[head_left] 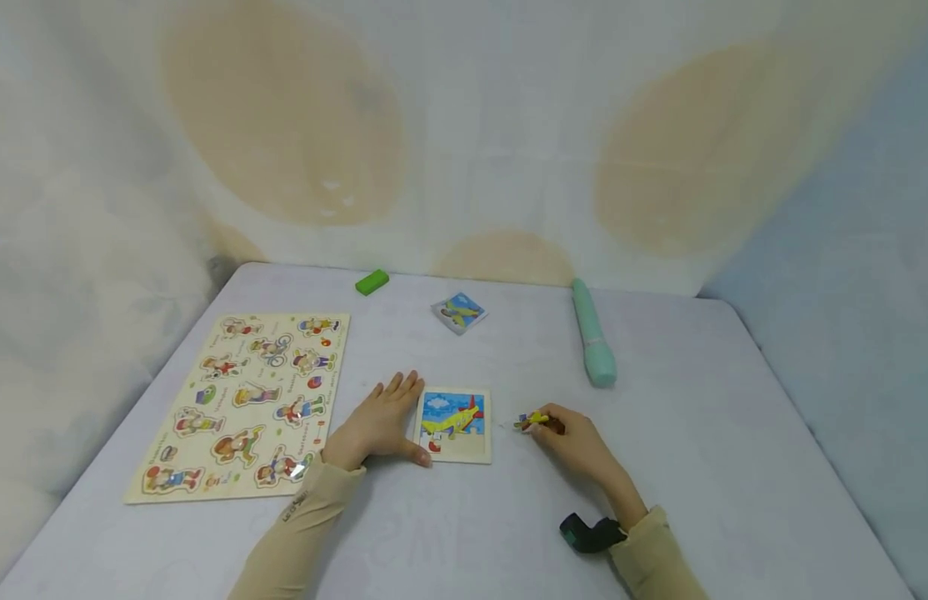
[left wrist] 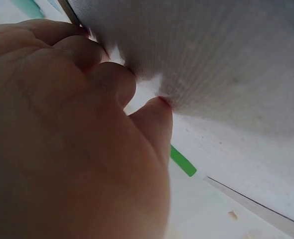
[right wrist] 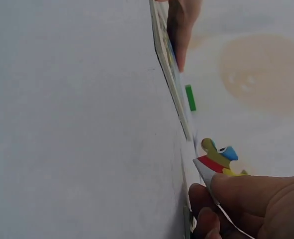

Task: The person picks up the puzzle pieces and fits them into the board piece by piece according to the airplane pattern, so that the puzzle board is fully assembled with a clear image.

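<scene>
A small square jigsaw tray (head_left: 475, 452) with a yellow aeroplane picture lies in front of me, its lower part bare wood. My left hand (head_left: 380, 423) lies at the tray's left side, fingers stretched out on the table and thumb at the lower left edge. To the right of the tray, my right hand (head_left: 576, 442) pinches a jigsaw piece (right wrist: 212, 162) between thumb and fingers, just above the tabletop. Red, white, yellow and blue show on that piece. Whether a second piece is under the fingers I cannot tell.
On the left lies a large wooden board (head_left: 232, 417) of figure pieces. Farther back are a green block (head_left: 371, 282), a small aeroplane picture card (head_left: 460, 312) and a mint-green tapered object (head_left: 594, 337). A black device (head_left: 590, 533) sits at my right wrist.
</scene>
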The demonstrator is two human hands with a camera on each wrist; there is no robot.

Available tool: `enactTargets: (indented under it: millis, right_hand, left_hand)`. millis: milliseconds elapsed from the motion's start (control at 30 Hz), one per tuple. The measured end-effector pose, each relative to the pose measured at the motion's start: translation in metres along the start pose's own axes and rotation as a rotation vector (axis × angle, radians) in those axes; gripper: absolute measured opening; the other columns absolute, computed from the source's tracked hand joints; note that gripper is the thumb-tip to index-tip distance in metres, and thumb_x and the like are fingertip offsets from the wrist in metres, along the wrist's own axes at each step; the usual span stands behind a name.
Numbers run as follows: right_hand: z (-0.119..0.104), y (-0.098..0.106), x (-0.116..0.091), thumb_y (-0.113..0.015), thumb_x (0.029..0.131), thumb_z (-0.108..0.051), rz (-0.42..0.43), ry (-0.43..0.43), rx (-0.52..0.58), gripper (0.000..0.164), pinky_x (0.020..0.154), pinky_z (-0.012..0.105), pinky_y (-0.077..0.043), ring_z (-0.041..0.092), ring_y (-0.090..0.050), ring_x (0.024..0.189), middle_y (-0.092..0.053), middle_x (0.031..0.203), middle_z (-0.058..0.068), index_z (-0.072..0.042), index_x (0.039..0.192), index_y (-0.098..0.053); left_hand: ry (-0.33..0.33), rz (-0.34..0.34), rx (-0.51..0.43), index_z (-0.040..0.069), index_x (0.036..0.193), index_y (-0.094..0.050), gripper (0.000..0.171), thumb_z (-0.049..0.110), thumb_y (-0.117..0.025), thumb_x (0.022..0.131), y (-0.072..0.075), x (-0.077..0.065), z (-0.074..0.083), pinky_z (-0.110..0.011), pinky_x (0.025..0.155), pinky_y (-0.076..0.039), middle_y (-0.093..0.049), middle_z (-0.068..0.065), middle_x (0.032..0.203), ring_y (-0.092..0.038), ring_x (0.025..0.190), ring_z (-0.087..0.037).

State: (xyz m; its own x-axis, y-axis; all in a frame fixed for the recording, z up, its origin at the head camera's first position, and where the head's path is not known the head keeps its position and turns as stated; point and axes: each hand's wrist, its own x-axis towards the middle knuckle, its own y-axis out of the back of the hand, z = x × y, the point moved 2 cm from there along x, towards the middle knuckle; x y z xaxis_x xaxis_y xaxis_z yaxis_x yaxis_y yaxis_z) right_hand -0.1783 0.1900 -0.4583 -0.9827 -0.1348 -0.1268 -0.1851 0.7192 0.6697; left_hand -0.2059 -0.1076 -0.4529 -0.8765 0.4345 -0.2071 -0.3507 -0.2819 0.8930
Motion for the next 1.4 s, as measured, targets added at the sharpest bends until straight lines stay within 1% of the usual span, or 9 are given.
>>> enactTargets:
  millis: [167, 300, 400, 533, 633, 867, 1000, 1133, 1400]
  right_hand:
    - [-0.017, -0.007, 0.017, -0.052, 0.097, -0.012, -0.082, -0.020, 0.079, 0.018, 0.065, 0.024, -0.038, 0.014, -0.047, 0.077, -0.059, 0.083, 0.005, -0.002, 0.094, -0.066]
    - [-0.026, -0.012, 0.023, -0.051, 0.097, -0.011, -0.079, -0.053, 0.183, 0.022, 0.062, 0.024, -0.032, 0.014, -0.042, 0.073, -0.053, 0.078, 0.004, 0.003, 0.089, -0.065]
    - [-0.028, -0.017, 0.026, -0.053, 0.095, -0.006, -0.026, -0.064, 0.297, 0.019, 0.064, 0.022, -0.039, 0.013, -0.048, 0.074, -0.056, 0.080, 0.003, 0.002, 0.105, -0.067]
    - [-0.031, -0.023, 0.026, -0.055, 0.092, 0.003, -0.008, -0.061, 0.464, 0.033, 0.069, 0.020, -0.052, 0.013, -0.063, 0.074, -0.060, 0.080, 0.005, 0.000, 0.125, -0.059]
    - [-0.037, -0.028, 0.023, -0.055, 0.092, 0.003, -0.038, -0.087, 0.530, 0.029, 0.066, 0.022, -0.054, 0.015, -0.069, 0.069, -0.064, 0.078, 0.007, 0.001, 0.121, -0.056]
    - [-0.056, -0.049, 0.013, -0.062, 0.092, -0.007, -0.034, -0.060, 0.384, 0.012, 0.052, 0.019, -0.044, 0.011, -0.064, 0.059, -0.071, 0.084, 0.011, 0.000, 0.100, -0.067]
    - [-0.062, -0.059, 0.009, -0.066, 0.090, -0.010, -0.006, -0.038, 0.312, 0.008, 0.048, 0.018, -0.044, 0.010, -0.057, 0.054, -0.066, 0.074, 0.007, -0.002, 0.091, -0.068]
    - [-0.060, -0.066, 0.009, -0.068, 0.088, -0.008, -0.026, -0.038, 0.333, 0.008, 0.047, 0.020, -0.049, 0.009, -0.056, 0.049, -0.063, 0.065, 0.005, -0.001, 0.087, -0.063]
    - [-0.058, -0.072, 0.010, -0.068, 0.087, -0.007, -0.026, -0.026, 0.365, 0.009, 0.048, 0.023, -0.053, 0.008, -0.058, 0.048, -0.065, 0.065, 0.005, 0.001, 0.087, -0.062]
  left_hand:
    - [-0.008, -0.005, 0.011, 0.001, 0.153, -0.024, 0.123, 0.053, -0.086, 0.061, -0.001, 0.000, 0.001, -0.056, 0.121, -0.013, -0.017, -0.017, 0.162, -0.012, 0.151, -0.037]
    - [-0.005, -0.007, 0.013, 0.001, 0.153, -0.023, 0.123, 0.053, -0.086, 0.061, -0.001, 0.000, 0.001, -0.056, 0.121, -0.014, -0.017, -0.017, 0.162, -0.012, 0.151, -0.037]
    - [0.000, -0.004, 0.010, 0.000, 0.152, -0.024, 0.123, 0.053, -0.087, 0.061, 0.000, 0.001, 0.001, -0.056, 0.121, -0.014, -0.017, -0.017, 0.162, -0.012, 0.150, -0.038]
    - [0.002, -0.007, 0.004, 0.001, 0.153, -0.023, 0.123, 0.053, -0.087, 0.061, 0.000, 0.001, 0.002, -0.056, 0.121, -0.013, -0.017, -0.016, 0.162, -0.012, 0.151, -0.037]
    - [-0.002, -0.006, 0.004, 0.001, 0.153, -0.024, 0.123, 0.054, -0.086, 0.061, 0.001, 0.000, 0.002, -0.056, 0.121, -0.013, -0.017, -0.017, 0.162, -0.012, 0.151, -0.037]
    - [0.002, -0.007, 0.008, 0.001, 0.153, -0.024, 0.122, 0.054, -0.086, 0.062, 0.001, 0.000, 0.001, -0.055, 0.121, -0.013, -0.017, -0.016, 0.162, -0.012, 0.151, -0.037]
    - [0.003, -0.001, 0.000, 0.001, 0.152, -0.025, 0.121, 0.054, -0.086, 0.062, 0.001, -0.001, 0.001, -0.056, 0.121, -0.014, -0.018, -0.016, 0.162, -0.012, 0.151, -0.037]
    - [0.005, 0.002, -0.006, 0.002, 0.152, -0.026, 0.120, 0.054, -0.085, 0.062, 0.001, -0.001, 0.002, -0.055, 0.121, -0.014, -0.018, -0.016, 0.162, -0.012, 0.151, -0.036]
    - [0.011, 0.004, 0.002, 0.002, 0.152, -0.026, 0.121, 0.056, -0.085, 0.062, 0.001, 0.000, 0.002, -0.055, 0.121, -0.015, -0.018, -0.016, 0.162, -0.012, 0.151, -0.036]
